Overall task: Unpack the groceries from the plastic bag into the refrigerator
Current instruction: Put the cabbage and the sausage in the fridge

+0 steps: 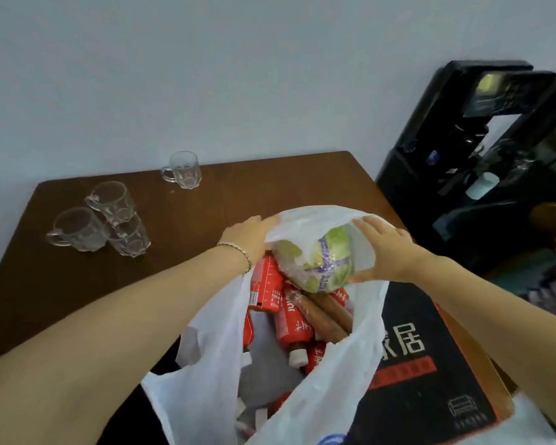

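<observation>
A white bag is stood open at the near edge of a brown surface. A cabbage, wrapped in clear film and crossed by purple tape, is held at the far side of the bag's mouth, above the other goods. It is clasped by the right grip: the fingers are spread over its top and right side, and the thumb is curled under its lower edge. The left grip is laid on the far left rim of the bag, with the fingers stretched along the plastic. Their tips are hidden by the rim, so it cannot be told whether the plastic is pinched. A thin bracelet is worn on that wrist.

Below the cabbage, red bottles with white caps are piled in the bag, and brown sausages are lain across them.

A black box printed with white characters is seen just beside the bag on the right, partly covered by it. Three glass mugs are grouped at the left of the surface, touching one another, and a fourth mug is set apart near the wall. A black dispenser is stood at the right, beside the surface.
</observation>
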A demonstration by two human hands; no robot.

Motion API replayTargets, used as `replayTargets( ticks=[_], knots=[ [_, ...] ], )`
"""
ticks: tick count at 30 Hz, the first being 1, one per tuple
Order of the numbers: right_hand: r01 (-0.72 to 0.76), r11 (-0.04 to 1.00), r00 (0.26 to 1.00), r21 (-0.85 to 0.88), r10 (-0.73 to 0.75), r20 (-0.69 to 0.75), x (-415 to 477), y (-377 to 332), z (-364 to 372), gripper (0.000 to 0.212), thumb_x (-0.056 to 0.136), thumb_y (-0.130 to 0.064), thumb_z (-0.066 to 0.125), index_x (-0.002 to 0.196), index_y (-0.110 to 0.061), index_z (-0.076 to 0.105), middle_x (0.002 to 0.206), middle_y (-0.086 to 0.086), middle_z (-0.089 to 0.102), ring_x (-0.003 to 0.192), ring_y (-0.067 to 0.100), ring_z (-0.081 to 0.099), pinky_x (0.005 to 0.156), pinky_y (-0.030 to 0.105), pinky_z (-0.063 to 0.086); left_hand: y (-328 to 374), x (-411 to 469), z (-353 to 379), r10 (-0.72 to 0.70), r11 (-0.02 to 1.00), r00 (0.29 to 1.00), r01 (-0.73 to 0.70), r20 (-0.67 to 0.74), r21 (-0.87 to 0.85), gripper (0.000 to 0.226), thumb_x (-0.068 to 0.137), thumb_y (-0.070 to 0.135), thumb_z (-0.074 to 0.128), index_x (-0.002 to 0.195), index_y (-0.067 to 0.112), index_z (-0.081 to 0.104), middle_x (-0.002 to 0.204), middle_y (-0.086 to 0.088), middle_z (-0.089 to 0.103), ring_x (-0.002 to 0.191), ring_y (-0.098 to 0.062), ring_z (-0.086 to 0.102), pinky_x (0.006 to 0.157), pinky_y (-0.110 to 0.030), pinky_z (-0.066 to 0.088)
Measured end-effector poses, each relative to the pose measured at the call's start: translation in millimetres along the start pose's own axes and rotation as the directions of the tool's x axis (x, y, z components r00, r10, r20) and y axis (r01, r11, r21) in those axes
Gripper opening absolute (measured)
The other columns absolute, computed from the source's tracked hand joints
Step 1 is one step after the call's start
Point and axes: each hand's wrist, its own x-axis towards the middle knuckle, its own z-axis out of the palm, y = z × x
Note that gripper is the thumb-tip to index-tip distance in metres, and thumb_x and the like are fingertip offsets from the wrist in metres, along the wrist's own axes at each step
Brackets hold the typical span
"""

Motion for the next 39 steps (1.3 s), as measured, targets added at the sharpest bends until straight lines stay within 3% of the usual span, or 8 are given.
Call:
replayTargets(
  ticks=[4, 10, 13, 18, 20, 25, 31, 39],
  knots=[
    [-0.036, 0.998, 0.997, 0.053, 0.032, 0.069, 18.2, 14.3, 4.6, 0.113, 0.067, -0.066, 0.066, 0.150, -0.022, 0.004, 0.158, -0.004, 0.006, 0.146, 0.019, 0.006, 0.116, 0.055, 0.002, -2.6, 25.2, -24.9, 0.033, 0.928, 0.969, -0.120, -0.243, -0.354, 0.053, 0.084, -0.010, 0.041, 0.129, 0.017, 0.049, 0.125, -0.010, 0.060, 0.105, -0.033, 0.060, 0.079, -0.035, 0.049],
    [0.069, 0.983, 0.995, 0.169, -0.080, 0.059, 43.7, 9.0, 17.6, 0.108, 0.063, -0.071, 0.064, 0.148, -0.027, 0.012, 0.153, -0.005, 0.019, 0.142, 0.018, 0.016, 0.116, 0.051, 0.004, -14.7, 26.8, -26.5, 0.546, 0.838, 0.793, -0.512, -0.271, 0.190, 0.045, 0.088, 0.027, 0.033, 0.130, 0.025, 0.049, 0.133, -0.004, 0.056, 0.076, -0.014, 0.060, 0.069, -0.020, 0.051],
    [0.077, 0.971, 0.991, 0.225, -0.099, 0.090, 51.9, 12.1, 19.8, 0.108, 0.061, -0.072, 0.065, 0.146, -0.030, 0.014, 0.152, -0.003, 0.018, 0.140, 0.020, 0.016, 0.116, 0.049, 0.009, -15.7, 20.1, -15.8, 0.404, 0.914, 0.878, -0.399, -0.256, 0.074, 0.053, 0.091, 0.026, 0.054, 0.141, 0.029, 0.036, 0.138, 0.003, 0.051, 0.104, -0.017, 0.061, 0.086, -0.024, 0.048],
    [0.362, 0.927, 0.882, -0.097, -0.374, -0.287, 45.0, -2.5, 22.0, 0.102, 0.059, -0.079, 0.058, 0.142, -0.028, 0.030, 0.136, 0.001, 0.024, 0.122, 0.018, 0.021, 0.108, 0.046, 0.032, -14.6, 17.7, -6.3, 0.148, 0.979, 0.963, -0.175, -0.226, -0.105, 0.051, 0.088, 0.000, 0.050, 0.136, 0.014, 0.043, 0.156, 0.013, 0.014, 0.059, -0.009, 0.045, 0.051, -0.011, 0.035],
    [0.426, 0.896, 0.881, -0.123, -0.442, -0.169, 47.7, -14.7, 17.6, 0.107, 0.059, -0.080, 0.057, 0.145, -0.027, 0.022, 0.142, 0.000, 0.023, 0.129, 0.019, 0.020, 0.112, 0.044, 0.025, -11.9, 17.0, -2.6, 0.060, 0.975, 0.992, -0.081, -0.110, -0.208, 0.059, 0.089, 0.000, 0.045, 0.142, 0.020, 0.028, 0.156, 0.019, -0.004, 0.057, -0.008, 0.048, 0.048, -0.015, 0.034],
    [0.334, 0.940, 0.942, -0.066, -0.332, 0.039, 75.8, -26.6, 13.8, 0.124, 0.053, -0.073, 0.070, 0.147, -0.037, -0.002, 0.154, 0.003, 0.007, 0.143, 0.029, 0.001, 0.116, 0.047, 0.006, -12.8, 21.8, 6.5, 0.055, 0.968, 0.998, -0.049, 0.018, -0.245, 0.090, 0.077, -0.018, 0.043, 0.146, 0.033, 0.015, 0.155, 0.022, -0.009, 0.093, -0.033, 0.062, 0.062, -0.038, 0.052],
    [0.333, 0.926, 0.933, -0.178, -0.351, -0.079, 56.6, -18.3, 27.6, 0.115, 0.055, -0.075, 0.057, 0.146, -0.026, 0.010, 0.141, 0.008, 0.029, 0.135, 0.029, 0.024, 0.111, 0.055, 0.007, -2.3, 17.7, 4.6, 0.025, 0.988, 0.997, -0.013, 0.072, -0.155, 0.103, 0.072, -0.023, 0.038, 0.146, 0.040, 0.004, 0.153, 0.026, -0.011, 0.052, -0.018, 0.044, 0.046, -0.028, 0.036],
    [0.417, 0.901, 0.859, -0.123, -0.435, -0.271, 31.2, -0.4, 65.0, 0.101, 0.051, -0.076, 0.049, 0.133, -0.019, 0.037, 0.121, 0.013, 0.049, 0.115, 0.035, 0.045, 0.105, 0.054, 0.032, 8.5, 11.9, 7.1, 0.017, 0.998, 0.989, -0.009, 0.145, -0.058, 0.096, 0.073, -0.022, 0.038, 0.148, 0.031, 0.008, 0.155, 0.020, -0.010, 0.049, -0.013, 0.040, 0.045, -0.026, 0.033]
  ],
)
